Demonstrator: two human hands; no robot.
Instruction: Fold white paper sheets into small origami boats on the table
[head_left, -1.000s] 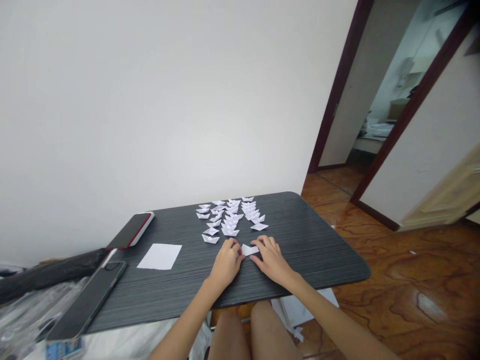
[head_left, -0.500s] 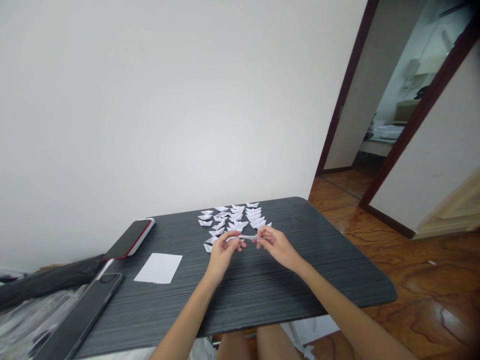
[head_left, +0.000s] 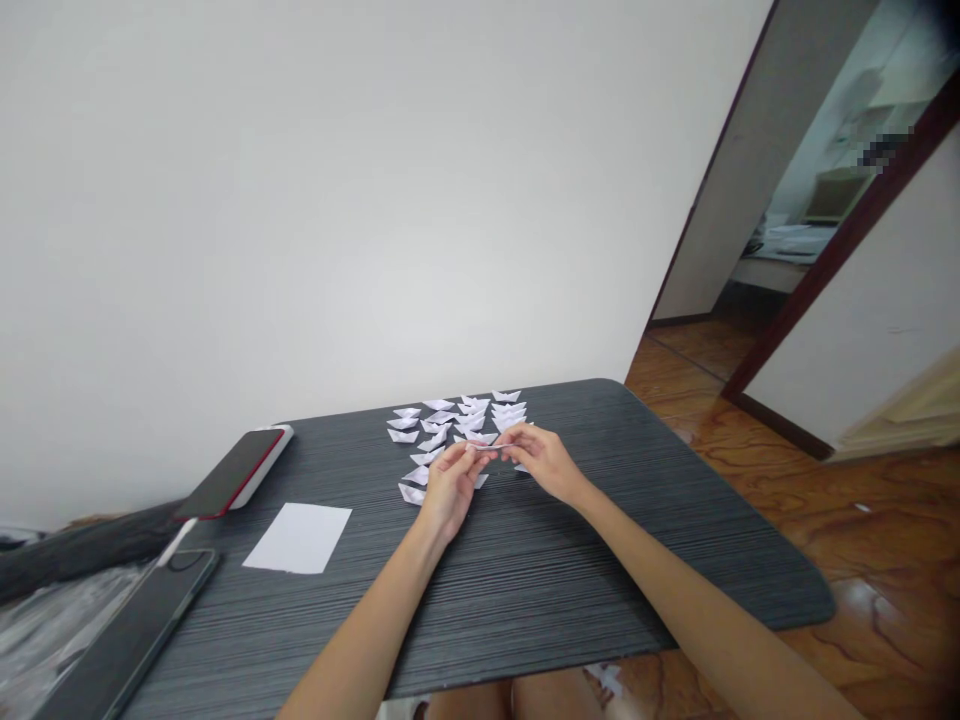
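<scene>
White paper piece (head_left: 491, 447) seemingly between both grips

Both bare forearms reach forward from the lower edge of the view and converge toward the middle. The left hand (head_left: 452, 483) is raised, palm turned inward, its fingers curled and its thumb and fingertips pinched together. The right hand (head_left: 541, 459) faces it, just beside, knuckles up, fingers bent and likewise pinched at the tips, the two hands almost meeting
</scene>
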